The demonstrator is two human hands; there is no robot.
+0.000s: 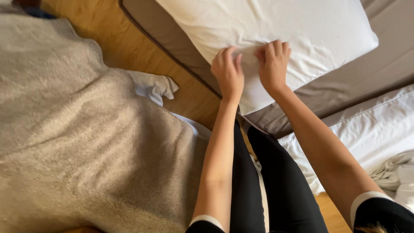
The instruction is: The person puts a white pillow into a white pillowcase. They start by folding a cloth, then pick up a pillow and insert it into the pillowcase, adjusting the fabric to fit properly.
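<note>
Pillow edge pinched by my left hand and right hand, mid-casing I reckon; next needs a firm, even tug.

The pillow is white cloth, matt and softly creased where the left hand and right hand pinch its edge. Under it the mattress wears smooth grey-brown fabric with a corded seam. The blanket is beige fleece — fuzzy, nubbly, dull. The floor is warm wood with a faint sheen. The sheet is crisp white cotton-like cloth — lightly wrinkled.
</note>
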